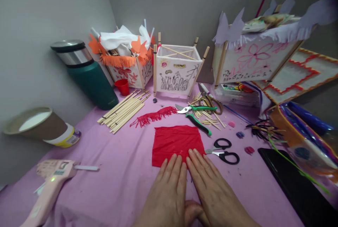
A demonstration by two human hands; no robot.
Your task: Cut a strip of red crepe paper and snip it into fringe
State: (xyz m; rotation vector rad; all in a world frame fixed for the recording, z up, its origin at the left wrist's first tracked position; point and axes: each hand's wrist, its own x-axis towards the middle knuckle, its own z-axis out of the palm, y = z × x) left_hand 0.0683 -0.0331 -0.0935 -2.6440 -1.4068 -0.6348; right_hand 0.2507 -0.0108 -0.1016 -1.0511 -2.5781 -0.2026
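Nearest me, the person's left hand (pixel 169 184) and right hand (pixel 208 184) lie side by side, each grip flattened with straight fingers held close together, the thumbs meeting between them. The fingertips press on the near edge of a creased, roughly rectangular red sheet (pixel 178 137), spread on the purple-covered table (pixel 113 181). Off to the left rests a pale pink glue gun (pixel 54 181), its little light glowing green, a white stick jutting from it. Small scissors (pixel 224 158) with black loops lie just beside the sheet's right edge, and beyond them a clear-and-orange pouch (pixel 281 121) holds shiny blue things.

A brown paper cup (pixel 49 125) at the left has something white inside. Past the sheet come a ragged red fringe (pixel 155 115), green-handled clippers (pixel 204 108) and a row of smooth round wooden sticks (pixel 125 109). Farther off, a small red cup (pixel 123 87) stands near a teal bottle (pixel 91 81). At the back, an orange-fringed box (pixel 124 74) is stuffed with crumpled white material; the stick-framed white box (pixel 176 75) beside it has sticks crossed over its top.
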